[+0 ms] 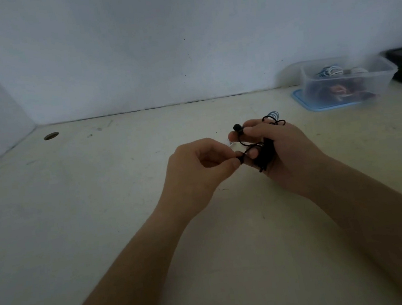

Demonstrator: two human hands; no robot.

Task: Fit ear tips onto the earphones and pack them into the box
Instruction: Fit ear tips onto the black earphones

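Left hand (197,170) is pinching the lower earbud (240,160) between thumb and forefinger; whether a tip is seated is too small to tell. Right hand (285,147) is gripping the coiled black earphones (267,155), with the upper earbud (237,126) poking out above. The clear box (375,72) is sitting well apart, far right. Risk: the tip popping off under a skewed push, or the coil loosening and tangling.

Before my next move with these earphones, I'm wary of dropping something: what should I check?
1. Right hand grips the coiled black earphones: ok.
2. Left hand pinches one earbud: ok.
3. Ear tip seated on that earbud: cannot tell, hidden in the pinch.
4. Second earbud free above the right thumb: ok.
5. Clear plastic box open, standing on its blue lid: ok.
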